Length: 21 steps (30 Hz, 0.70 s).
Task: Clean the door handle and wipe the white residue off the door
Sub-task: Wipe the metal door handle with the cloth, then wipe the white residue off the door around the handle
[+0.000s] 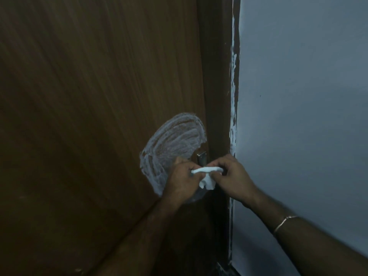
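— What did the white residue (175, 142) look like?

— It was a rough oval smear of curved, streaky strokes on the brown wood-grain door (89, 106), up against the door's right edge. The strokes were thickest round the outline and thinner in the middle, where the wood showed through. The lower part was hidden behind the hands.

— And the door handle (201, 159)?

— Only a small piece of metal showed, silvery and dull, at the right edge of the door, just inside the lower right part of the smear. The rest sat behind the fingers.

— What were the hands doing?

— Both were in front of the handle. The left hand (182, 183) had its fingers curled in, pinching one end of a white cloth (207, 175). The right hand (233, 176) pinched the other end between thumb and fingertips. The cloth was stretched into a twisted strip between them, with a crumpled bit hanging below.

— Anything else?

— A thin bangle (284, 223) was on the right forearm. To the right of the door ran a dark frame (217, 76), with ragged white paint marks along its edge where it met the pale blue-grey wall (302, 116).
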Tool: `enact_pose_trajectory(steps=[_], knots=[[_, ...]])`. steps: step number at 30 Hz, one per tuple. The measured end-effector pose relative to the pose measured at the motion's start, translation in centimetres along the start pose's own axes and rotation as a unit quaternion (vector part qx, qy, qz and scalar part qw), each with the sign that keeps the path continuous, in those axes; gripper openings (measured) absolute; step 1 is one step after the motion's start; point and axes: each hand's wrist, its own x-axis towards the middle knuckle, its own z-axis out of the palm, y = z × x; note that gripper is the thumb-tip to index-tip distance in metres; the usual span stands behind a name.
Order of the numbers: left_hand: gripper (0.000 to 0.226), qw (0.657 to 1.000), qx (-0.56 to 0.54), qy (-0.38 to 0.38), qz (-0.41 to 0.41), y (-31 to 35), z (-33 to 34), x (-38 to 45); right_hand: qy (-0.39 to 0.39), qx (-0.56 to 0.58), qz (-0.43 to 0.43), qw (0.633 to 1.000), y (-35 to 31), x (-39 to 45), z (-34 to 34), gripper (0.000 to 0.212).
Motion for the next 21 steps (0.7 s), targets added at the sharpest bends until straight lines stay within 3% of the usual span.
enact_pose_trajectory(steps=[2,6,10,14,17,21], knots=[[0.010,0.999,-0.013,-0.030,0.012,-0.3,-0.3,0.4,-0.025,0.023,0.004,0.999,0.2,0.3,-0.2,0.008],[0.007,0.995,-0.068,-0.070,-0.003,-0.4,-0.7,0.8,-0.108,0.213,0.068,0.969,0.3,0.4,-0.2,0.024],[0.016,0.979,-0.175,-0.032,-0.096,-0.8,0.1,1.0,0.039,0.131,0.110,0.985,0.6,1.6,0.7,0.012],[0.013,0.990,-0.083,-0.034,-0.112,-2.1,1.0,1.1,0.217,0.000,0.050,0.975,0.1,3.8,0.8,0.009],[0.023,0.992,-0.017,-0.083,-0.091,-2.7,1.7,0.9,0.240,-0.096,-0.021,0.966,-0.2,5.2,1.4,0.007],[0.020,0.987,0.027,-0.134,-0.090,-2.9,2.7,0.8,0.227,-0.162,-0.046,0.959,-0.2,6.8,2.4,0.010]])
